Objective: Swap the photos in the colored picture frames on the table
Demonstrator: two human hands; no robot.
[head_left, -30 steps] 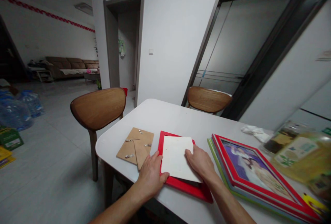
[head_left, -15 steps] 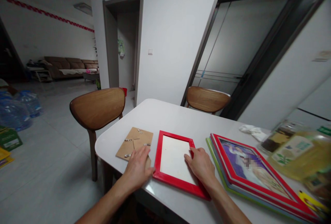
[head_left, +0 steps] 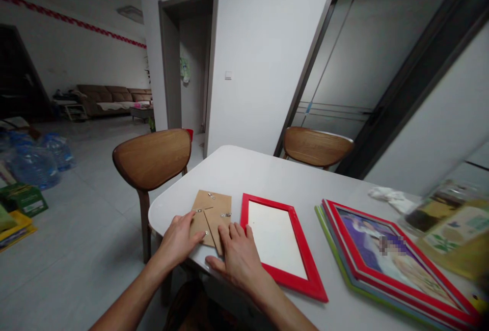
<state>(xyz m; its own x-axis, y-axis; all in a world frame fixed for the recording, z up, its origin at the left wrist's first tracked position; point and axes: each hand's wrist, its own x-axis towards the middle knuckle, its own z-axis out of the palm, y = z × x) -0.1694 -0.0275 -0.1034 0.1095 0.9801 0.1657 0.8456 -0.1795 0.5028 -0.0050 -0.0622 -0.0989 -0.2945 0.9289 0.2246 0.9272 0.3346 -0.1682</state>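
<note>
A brown picture frame backing board with small metal clips and a stand flap lies near the table's left edge. My left hand holds its left side, thumb over the face and index finger at the edge. Across the board's lower right side rests my right hand, fingers stretched out and thumb apart; it hides that corner. Just right of it lies a red picture frame with a white sheet showing inside. Neither hand grips this frame, though the right fingers are close to its left side.
A stack of picture frames, a red one with a photo on top, lies on the white table at right. Behind it are a white cloth and plastic containers. Wooden chairs stand by the table.
My right hand has left the red frame's right side and moved left onto the backing board. My left hand has shifted to the board's left edge. The view has turned slightly left.
</note>
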